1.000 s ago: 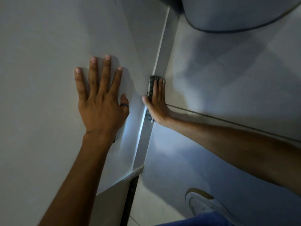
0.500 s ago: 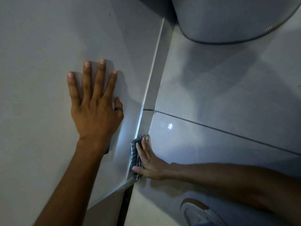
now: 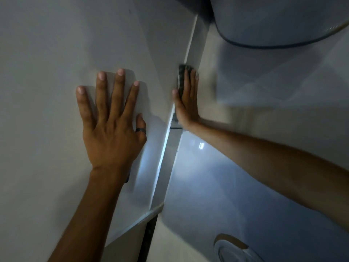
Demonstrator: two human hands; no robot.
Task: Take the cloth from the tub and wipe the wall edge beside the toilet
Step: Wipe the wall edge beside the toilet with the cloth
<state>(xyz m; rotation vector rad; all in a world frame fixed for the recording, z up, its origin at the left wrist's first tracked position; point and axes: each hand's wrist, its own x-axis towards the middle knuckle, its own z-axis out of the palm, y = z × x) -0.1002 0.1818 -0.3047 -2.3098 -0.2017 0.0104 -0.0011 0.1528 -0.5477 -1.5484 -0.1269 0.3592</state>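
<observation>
My right hand (image 3: 186, 103) presses a dark checked cloth (image 3: 181, 80) flat against the wall edge (image 3: 190, 44), a narrow strip where the white wall meets the tiled floor. Only the cloth's top and left side show past my fingers. My left hand (image 3: 111, 121) lies flat on the white wall (image 3: 47, 72), fingers spread, a dark ring on the thumb, holding nothing. The toilet base (image 3: 273, 19) curves across the top right, beyond the cloth.
Glossy grey floor tiles (image 3: 245, 195) with a dark grout line fill the right side. A round floor drain cover (image 3: 232, 248) sits at the bottom right. A dark gap (image 3: 149, 233) runs below the wall's lower corner.
My right hand has slid the cloth along the wall edge away from me, toward the toilet, after having drawn it near half a second ago. My left hand stays planted on the wall.
</observation>
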